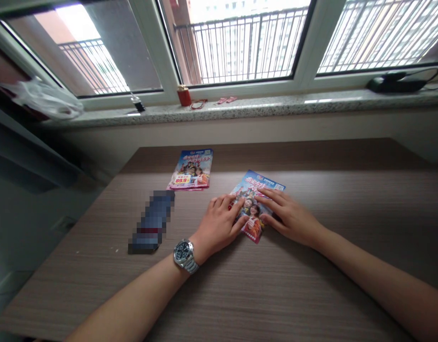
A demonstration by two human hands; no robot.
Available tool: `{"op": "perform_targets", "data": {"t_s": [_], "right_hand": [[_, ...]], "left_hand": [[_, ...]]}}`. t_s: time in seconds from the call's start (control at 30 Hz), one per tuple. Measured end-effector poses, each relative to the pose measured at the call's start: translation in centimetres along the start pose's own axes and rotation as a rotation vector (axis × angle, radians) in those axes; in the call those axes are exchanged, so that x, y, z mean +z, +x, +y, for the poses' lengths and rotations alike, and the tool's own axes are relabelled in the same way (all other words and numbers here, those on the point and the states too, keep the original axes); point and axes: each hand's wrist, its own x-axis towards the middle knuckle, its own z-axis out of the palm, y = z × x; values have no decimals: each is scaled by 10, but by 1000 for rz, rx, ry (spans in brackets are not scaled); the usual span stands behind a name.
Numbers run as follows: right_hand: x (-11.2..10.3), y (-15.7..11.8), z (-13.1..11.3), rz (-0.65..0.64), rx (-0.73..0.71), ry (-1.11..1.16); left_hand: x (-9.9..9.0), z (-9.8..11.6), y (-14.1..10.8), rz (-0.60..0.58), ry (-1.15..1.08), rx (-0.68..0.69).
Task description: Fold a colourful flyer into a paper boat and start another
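Note:
A colourful flyer [253, 219] lies at a slant on the wooden table, blue at its top and red at its lower tip. My left hand [224, 221] rests on its left side, thumb and fingers stretched out. On the right side, my right hand [286, 216] lies with its fingers spread across the print. Both palms face down, and the hands cover parts of the flyer. Whether it is one sheet or several cannot be made out. A wristwatch [184, 253] with a metal band is on my left wrist.
A stack of similar flyers [192, 168] sits further back to the left. Nearer lies a pixelated dark oblong object [153, 223]. Along the granite windowsill [269, 108] are a red container [184, 96], a small dark bottle [137, 103], a white plastic bag [50, 99] and a black corded item [397, 83].

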Motion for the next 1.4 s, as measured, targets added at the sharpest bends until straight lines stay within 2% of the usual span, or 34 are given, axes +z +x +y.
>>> {"op": "perform_targets", "data": {"t_s": [0.4,0.6,0.9,1.1,1.4], "right_hand": [[0,0,0,-50,-59,58],[-8,-3,7,-154,-179,145],[-14,-5,8,-183,-217,194],[-14,-6,7,-184,-218,162],[-16,-10,8,-146,-195,261]], "left_hand": [[-2,-3,1,35,-15,20],[-9,-13,5,61,-42,83],[1,-17,3,-70,-49,172],[1,-13,2,-94,-31,138],[0,-4,2,-35,-45,72]]}}
